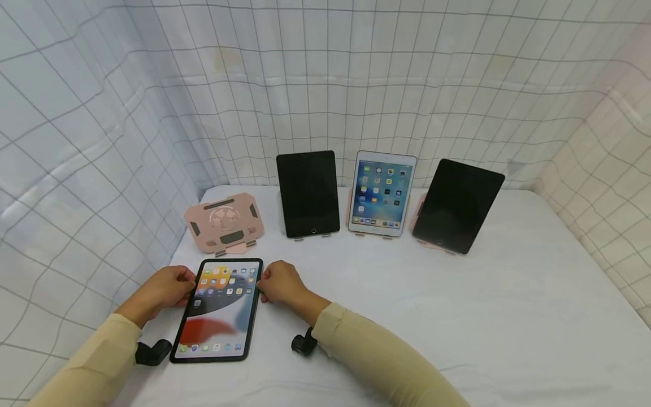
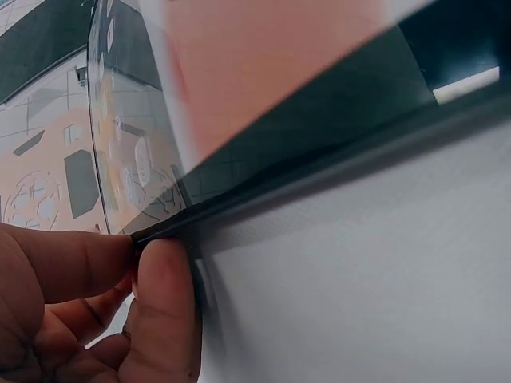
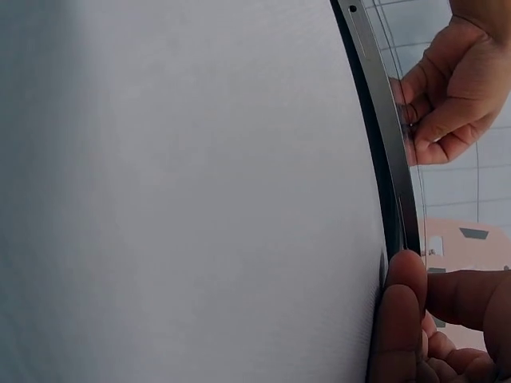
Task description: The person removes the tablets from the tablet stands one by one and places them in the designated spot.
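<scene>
A tablet [image 1: 216, 330] with a lit home screen and a black border lies face up, or nearly so, over the white cloth at the front left. My left hand [image 1: 165, 288] pinches its left edge near the upper corner; in the left wrist view thumb and finger [image 2: 164, 295] close on that rim. On the opposite side my right hand [image 1: 282, 282] grips the right edge between thumb and fingers [image 3: 403, 303]. Just beyond the tablet's top edge is a pink stand [image 1: 224, 223] with cut-outs, bearing no tablet. Whether the tablet is slightly raised, I cannot tell.
Along the back lean a dark-screened tablet [image 1: 308, 195], a white tablet [image 1: 382, 192] with its screen lit, and another dark tablet [image 1: 458, 206], each on a stand. Grid-patterned curtains [image 1: 325, 85] hang behind and at both sides of the white-covered table [image 1: 407, 316].
</scene>
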{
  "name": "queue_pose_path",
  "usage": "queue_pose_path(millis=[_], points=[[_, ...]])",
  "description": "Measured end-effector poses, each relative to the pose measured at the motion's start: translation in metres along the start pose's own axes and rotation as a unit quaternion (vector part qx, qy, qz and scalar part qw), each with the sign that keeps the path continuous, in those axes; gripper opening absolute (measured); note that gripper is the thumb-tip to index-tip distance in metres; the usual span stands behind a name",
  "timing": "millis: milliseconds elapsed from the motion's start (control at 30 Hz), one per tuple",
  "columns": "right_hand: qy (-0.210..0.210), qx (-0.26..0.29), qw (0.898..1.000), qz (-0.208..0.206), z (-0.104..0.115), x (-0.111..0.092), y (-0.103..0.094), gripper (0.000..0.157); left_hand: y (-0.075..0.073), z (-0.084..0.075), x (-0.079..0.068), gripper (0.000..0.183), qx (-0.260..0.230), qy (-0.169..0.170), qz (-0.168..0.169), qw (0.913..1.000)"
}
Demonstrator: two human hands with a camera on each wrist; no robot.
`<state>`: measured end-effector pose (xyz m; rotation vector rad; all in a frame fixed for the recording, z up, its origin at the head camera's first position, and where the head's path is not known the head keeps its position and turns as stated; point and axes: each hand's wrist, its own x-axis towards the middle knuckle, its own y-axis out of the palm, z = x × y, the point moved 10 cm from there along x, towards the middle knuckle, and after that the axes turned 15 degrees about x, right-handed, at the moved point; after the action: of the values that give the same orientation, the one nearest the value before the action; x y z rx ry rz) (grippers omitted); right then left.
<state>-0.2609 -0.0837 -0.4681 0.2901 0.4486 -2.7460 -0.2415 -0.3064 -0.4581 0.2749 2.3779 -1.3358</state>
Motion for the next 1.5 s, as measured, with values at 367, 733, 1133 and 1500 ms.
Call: queue_pose_path(millis=[367, 733, 1133, 1500], points=[[-0.003, -0.024, 1.0, -0.012, 0.001, 0.003, 0.0, 0.03, 0.001, 0.005, 0.007, 0.019, 0.0, -0.014, 0.0, 0.9999], [0.002, 0.001, 1.0, -0.008, 0.001, -0.001, 0.002, 0.03, 0.005, 0.013, 0.005, 0.025, -0.016, -0.026, 0.007, 0.9995], [0.016, 0.036, 0.999, -0.006, -0.002, 0.001, 0.001, 0.029, 0.004, 0.013, 0.006, 0.026, -0.021, -0.026, 0.007, 0.9994], [0.019, 0.047, 0.999, 0.009, -0.004, 0.004, 0.001, 0.028, 0.004, 0.01, 0.005, 0.025, -0.019, -0.02, 0.011, 0.9996]])
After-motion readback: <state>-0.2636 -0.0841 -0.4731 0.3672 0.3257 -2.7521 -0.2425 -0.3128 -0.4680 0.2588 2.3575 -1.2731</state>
